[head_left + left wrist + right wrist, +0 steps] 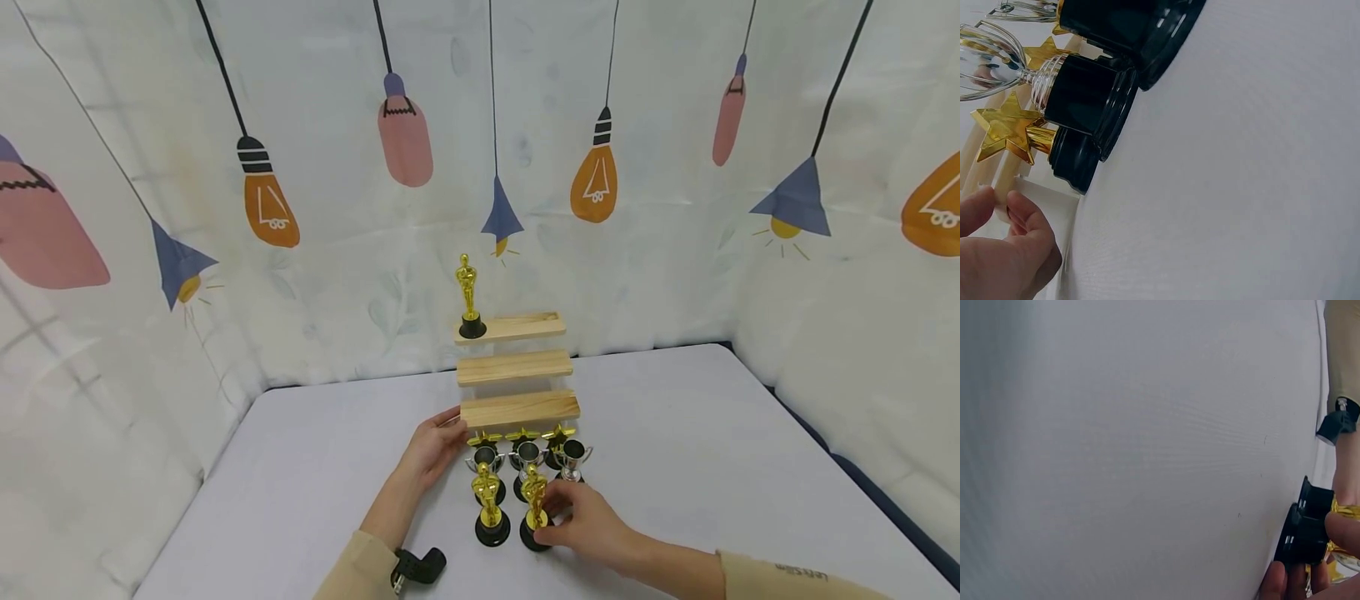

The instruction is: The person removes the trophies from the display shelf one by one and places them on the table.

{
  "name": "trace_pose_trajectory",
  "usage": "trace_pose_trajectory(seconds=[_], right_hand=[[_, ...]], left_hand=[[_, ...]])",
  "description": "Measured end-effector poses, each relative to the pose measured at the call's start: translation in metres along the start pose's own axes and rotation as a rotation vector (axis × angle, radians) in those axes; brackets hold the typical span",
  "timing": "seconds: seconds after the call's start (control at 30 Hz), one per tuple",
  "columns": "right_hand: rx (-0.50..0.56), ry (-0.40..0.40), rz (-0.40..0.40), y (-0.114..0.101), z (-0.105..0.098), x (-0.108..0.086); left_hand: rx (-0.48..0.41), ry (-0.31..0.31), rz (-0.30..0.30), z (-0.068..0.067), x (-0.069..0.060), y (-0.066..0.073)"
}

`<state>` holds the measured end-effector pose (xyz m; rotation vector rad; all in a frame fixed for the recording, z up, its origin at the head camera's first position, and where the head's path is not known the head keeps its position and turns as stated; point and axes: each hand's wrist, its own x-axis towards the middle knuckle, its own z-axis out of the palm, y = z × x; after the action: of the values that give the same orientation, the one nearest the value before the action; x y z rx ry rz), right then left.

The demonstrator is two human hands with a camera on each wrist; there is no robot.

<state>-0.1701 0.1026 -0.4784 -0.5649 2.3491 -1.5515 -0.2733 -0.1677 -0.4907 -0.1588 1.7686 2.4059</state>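
A gold figure trophy on a round black base stands in the front row, and my right hand grips it low down. In the right wrist view the fingers hold its black base. My left hand pinches the left end of the lowest wooden shelf between thumb and fingertips. A second gold figure trophy stands to the left of the gripped one. Behind them are silver cup trophies and gold star trophies.
Above the lowest shelf rise a middle shelf and a top shelf. One gold figure trophy stands on the top shelf's left end. The white table reaches back to a patterned cloth backdrop.
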Motion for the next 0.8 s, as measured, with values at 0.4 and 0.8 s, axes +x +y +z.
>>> trace_pose_trajectory(seconds=[0.4,0.8], right_hand=[[-0.059,0.04,-0.03,0.003,0.0038,0.0054],[-0.092,0.068,-0.046,-0.001,0.0076,0.0069]], left_hand=[[0.006,0.002,0.011,0.0016,-0.0008,0.0002],[0.002,0.007,0.013,0.0018,-0.0021,0.0]])
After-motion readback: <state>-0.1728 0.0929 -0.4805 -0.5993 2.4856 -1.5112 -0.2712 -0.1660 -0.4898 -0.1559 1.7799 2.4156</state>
